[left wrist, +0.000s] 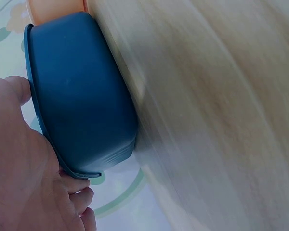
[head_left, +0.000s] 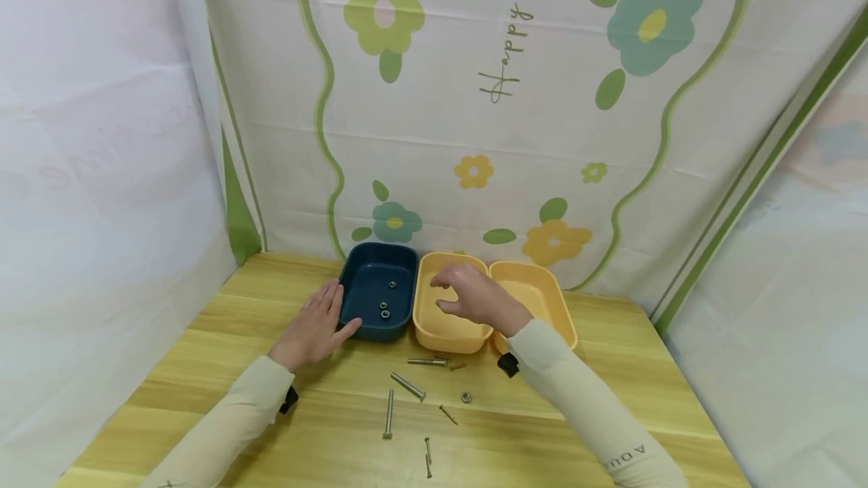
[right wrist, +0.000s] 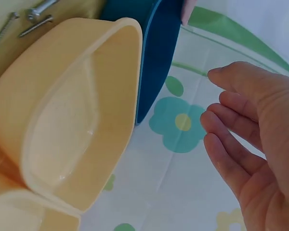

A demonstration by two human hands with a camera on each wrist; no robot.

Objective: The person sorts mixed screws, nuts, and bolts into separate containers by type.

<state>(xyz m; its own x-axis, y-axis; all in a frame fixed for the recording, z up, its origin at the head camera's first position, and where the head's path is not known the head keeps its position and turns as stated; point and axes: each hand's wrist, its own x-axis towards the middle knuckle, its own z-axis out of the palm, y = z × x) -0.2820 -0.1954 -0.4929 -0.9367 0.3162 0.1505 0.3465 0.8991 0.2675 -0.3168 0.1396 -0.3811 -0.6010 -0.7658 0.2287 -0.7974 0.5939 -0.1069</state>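
Note:
My left hand [head_left: 313,331] lies against the left and near rim of a dark blue tray [head_left: 362,328], its fingers straight and thumb spread. In the left wrist view the thumb [left wrist: 20,89] touches the tray's rim. Inside the tray sit three hex nuts [head_left: 385,314]. Over the middle yellow tray [head_left: 447,341] hovers my right hand [head_left: 478,296], fingers loosely bent with a gap to the thumb. The right wrist view shows nothing between its fingertips [right wrist: 213,120]. No object shows in that yellow tray where it is visible.
A second yellow tray [head_left: 566,315] stands at the right, partly behind my right forearm. On the wooden table in front lie bolts [head_left: 408,386], screws [head_left: 448,415] and a hex nut [head_left: 466,397]. A flowered cloth [head_left: 434,126] hangs right behind the trays.

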